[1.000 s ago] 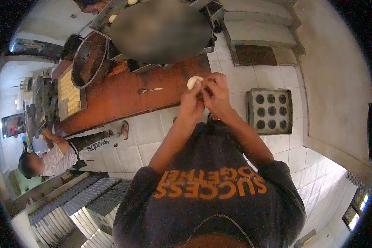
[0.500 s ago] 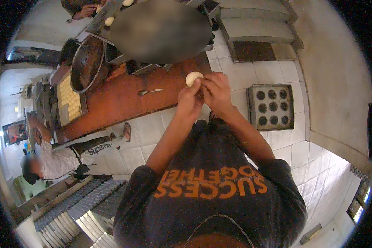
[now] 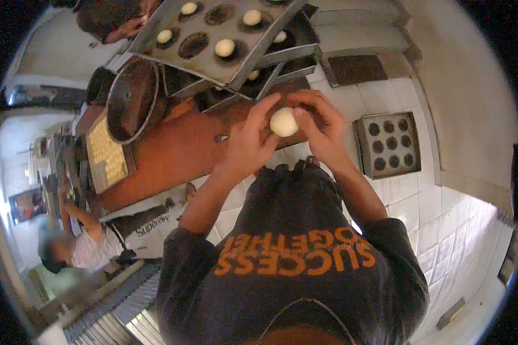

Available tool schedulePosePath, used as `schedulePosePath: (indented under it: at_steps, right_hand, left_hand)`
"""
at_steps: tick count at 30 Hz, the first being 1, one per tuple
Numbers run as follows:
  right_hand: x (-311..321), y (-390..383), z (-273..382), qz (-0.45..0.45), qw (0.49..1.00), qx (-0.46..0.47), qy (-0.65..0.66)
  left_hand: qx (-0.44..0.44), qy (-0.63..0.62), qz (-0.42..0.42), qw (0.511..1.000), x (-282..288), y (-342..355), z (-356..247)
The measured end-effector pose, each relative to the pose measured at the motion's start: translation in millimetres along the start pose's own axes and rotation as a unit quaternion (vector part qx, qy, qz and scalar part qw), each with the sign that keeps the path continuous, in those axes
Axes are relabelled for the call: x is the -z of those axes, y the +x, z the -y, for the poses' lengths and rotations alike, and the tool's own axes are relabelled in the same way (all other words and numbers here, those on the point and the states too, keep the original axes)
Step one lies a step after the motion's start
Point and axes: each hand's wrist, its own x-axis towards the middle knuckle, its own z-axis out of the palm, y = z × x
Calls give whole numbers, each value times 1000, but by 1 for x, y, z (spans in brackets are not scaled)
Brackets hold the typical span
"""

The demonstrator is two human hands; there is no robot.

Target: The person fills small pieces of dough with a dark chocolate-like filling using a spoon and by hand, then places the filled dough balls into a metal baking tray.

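A round, smooth, pale dough ball sits between my two hands, above the near edge of the reddish-brown table. My right hand has its thumb on the ball's right side, with its fingers curled over behind. My left hand is cupped on the other side, fingers apart and bent, its thumb close under the ball; whether it touches is hard to tell. Just beyond my hands is a metal tray with round hollows, some holding dough balls. It rests over other trays stacked crosswise beneath it.
A large dark metal bowl leans on the reddish-brown table, near a flat tray of small dough pieces. On the tiled floor at right lies a tray with empty hollows. One co-worker stands left; another is beyond the trays.
My hands have moved apart from a joined pinch around the dough ball, and the left fingers have spread. The view has shifted, and the co-worker beyond the trays shows more.
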Motion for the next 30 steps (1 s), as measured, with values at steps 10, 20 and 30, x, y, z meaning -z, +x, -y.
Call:
schedulePosePath:
  at_steps: [10,20,30]
  right_hand:
    - [14,-9,0,-83,846,-287,441]
    - [42,-10,-5,-47,802,-305,512]
    - [63,-9,-20,0,702,-379,604]
  left_hand:
    - [-225,-8,54,973,3,41,-6]
    - [-327,10,59,943,-24,50,-10]
    - [-411,70,30,908,-42,54,-10]
